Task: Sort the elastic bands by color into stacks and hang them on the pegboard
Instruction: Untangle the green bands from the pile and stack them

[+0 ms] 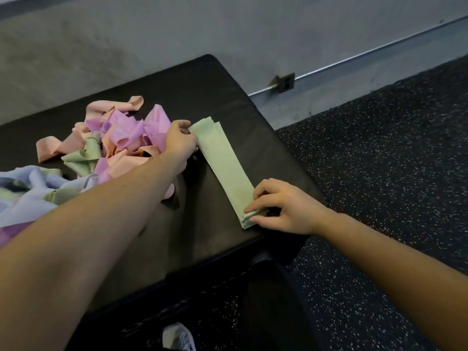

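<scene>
A flat stack of pale green elastic bands [224,163] lies lengthwise on the black padded bench [202,92]. My left hand [179,145] pinches the stack's far end. My right hand [281,206] pinches its near end at the bench's front corner, fingers curled over the layered edges. To the left is a loose heap of purple bands [131,133], peach bands [73,143] and crumpled green ones [83,155]. Light blue bands [33,188] lie at the left edge. No pegboard is in view.
The bench ends just right of the green stack; beyond it is speckled black rubber floor [379,160]. A grey wall [177,29] with an outlet box [285,82] and a conduit runs behind. A white shoe [177,338] shows at the bottom.
</scene>
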